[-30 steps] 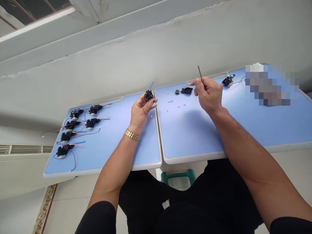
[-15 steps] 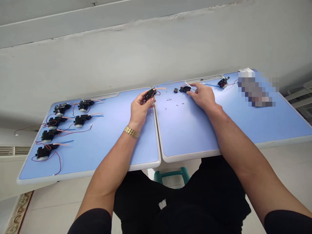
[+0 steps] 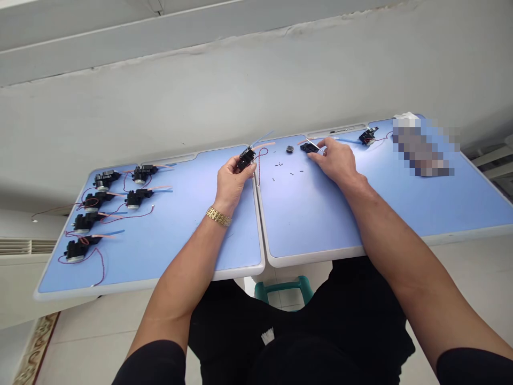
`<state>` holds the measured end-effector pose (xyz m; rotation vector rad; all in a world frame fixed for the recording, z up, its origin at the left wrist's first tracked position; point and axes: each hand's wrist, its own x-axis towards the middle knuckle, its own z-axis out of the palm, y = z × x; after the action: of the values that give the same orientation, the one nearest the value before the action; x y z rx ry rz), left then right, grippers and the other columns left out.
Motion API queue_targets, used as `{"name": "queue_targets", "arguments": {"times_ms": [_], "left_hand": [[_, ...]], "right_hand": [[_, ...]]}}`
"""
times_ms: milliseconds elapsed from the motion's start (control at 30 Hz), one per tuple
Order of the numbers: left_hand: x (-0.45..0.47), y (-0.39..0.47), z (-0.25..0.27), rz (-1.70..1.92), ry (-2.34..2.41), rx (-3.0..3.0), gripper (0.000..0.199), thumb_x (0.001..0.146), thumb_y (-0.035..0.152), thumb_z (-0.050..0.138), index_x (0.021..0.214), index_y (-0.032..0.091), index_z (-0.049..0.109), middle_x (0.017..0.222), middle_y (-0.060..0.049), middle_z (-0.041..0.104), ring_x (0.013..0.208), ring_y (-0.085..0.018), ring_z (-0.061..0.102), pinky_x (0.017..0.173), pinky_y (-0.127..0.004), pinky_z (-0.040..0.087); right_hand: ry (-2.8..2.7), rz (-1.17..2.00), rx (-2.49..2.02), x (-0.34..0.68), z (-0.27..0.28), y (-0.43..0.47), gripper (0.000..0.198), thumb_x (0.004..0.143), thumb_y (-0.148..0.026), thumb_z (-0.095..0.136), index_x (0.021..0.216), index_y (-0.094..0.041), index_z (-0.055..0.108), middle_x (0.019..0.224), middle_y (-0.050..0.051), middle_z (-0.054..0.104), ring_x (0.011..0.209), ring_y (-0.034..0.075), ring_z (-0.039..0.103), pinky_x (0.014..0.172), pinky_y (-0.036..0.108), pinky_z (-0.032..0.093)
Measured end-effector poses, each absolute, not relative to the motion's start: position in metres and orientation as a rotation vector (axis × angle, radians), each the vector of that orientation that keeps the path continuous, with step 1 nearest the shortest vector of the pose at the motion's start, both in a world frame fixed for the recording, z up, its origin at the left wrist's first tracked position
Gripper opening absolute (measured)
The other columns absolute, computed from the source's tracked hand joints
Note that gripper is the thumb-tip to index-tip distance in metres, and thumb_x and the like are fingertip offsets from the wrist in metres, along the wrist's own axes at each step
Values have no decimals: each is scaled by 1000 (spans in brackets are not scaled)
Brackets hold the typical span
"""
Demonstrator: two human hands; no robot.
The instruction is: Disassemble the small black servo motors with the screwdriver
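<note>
In the head view my left hand (image 3: 233, 179) is closed around a small black motor-like assembly (image 3: 246, 158). Orange and blue tubes and a twisted red wire stick out of it. My right hand (image 3: 336, 159) pinches a slim silver rod-shaped tool (image 3: 313, 145); its kind is unclear. Beside those fingertips is a separate black plastic part (image 3: 308, 147); whether they touch it, I cannot tell. A small round dark piece (image 3: 289, 149) lies just left of that part. Several tiny screw-like pieces (image 3: 280, 164) are scattered on the blue tabletop between my hands.
Several similar black assemblies (image 3: 138, 198) with tubes and wires lie on the left table (image 3: 188, 240). Another assembly (image 3: 367, 136) rests toward the right, near a blurred-out object (image 3: 419, 147). A gap separates the two tables. A green stool (image 3: 284, 289) stands below.
My left hand has turned the assembly, so its red wire now hangs to the right. The black part by my right hand has shifted slightly right and shows a different side.
</note>
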<state>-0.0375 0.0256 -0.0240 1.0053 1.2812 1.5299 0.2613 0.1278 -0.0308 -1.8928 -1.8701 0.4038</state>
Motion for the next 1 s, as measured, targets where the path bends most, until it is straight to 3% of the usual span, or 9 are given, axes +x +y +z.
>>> {"name": "queue_targets", "arguments": {"times_ms": [200,433,567,700,800,1000], "left_hand": [[-35,22,-19,1436,1229,993,48,78,42,107,112,20,81,109,-9,86,92,-18,83,68,-25,63],[-35,20,-18,1415,1268,1069,52,88,56,103,116,19,79,99,-7,84,74,-13,76,52,-20,52],[-37,20,-22,1376,1325,1143,48,91,50,101,122,20,79,101,-6,84,75,-13,76,52,-19,52],[-37,20,-26,1364,1345,1178,46,89,41,99,126,21,81,104,-6,82,83,-16,78,55,-20,56],[-37,20,-28,1374,1337,1211,44,87,36,98,125,22,83,103,-5,81,89,-18,77,59,-22,58],[-38,21,-30,1358,1338,1271,42,84,30,96,124,23,85,101,-2,80,70,-11,64,70,-27,62]], "right_hand": [[-1872,402,-1913,255,-27,123,32,96,-47,87,118,-27,77,92,8,75,99,36,72,90,46,53],[-1772,459,-1810,264,-22,124,36,97,-50,84,120,-24,77,86,5,72,88,31,69,85,43,52],[-1854,405,-1891,259,-26,126,44,94,-52,87,126,-23,80,92,8,76,96,34,71,85,43,52],[-1941,336,-1911,256,-29,129,39,99,-42,79,134,-25,84,99,11,81,102,38,74,90,45,54],[-2014,324,-1840,260,-30,132,46,103,-36,71,147,-29,83,112,12,86,111,40,77,96,47,55],[-2103,338,-1835,264,-29,135,60,109,-33,62,167,-30,74,129,14,88,125,44,78,105,52,58]]}}
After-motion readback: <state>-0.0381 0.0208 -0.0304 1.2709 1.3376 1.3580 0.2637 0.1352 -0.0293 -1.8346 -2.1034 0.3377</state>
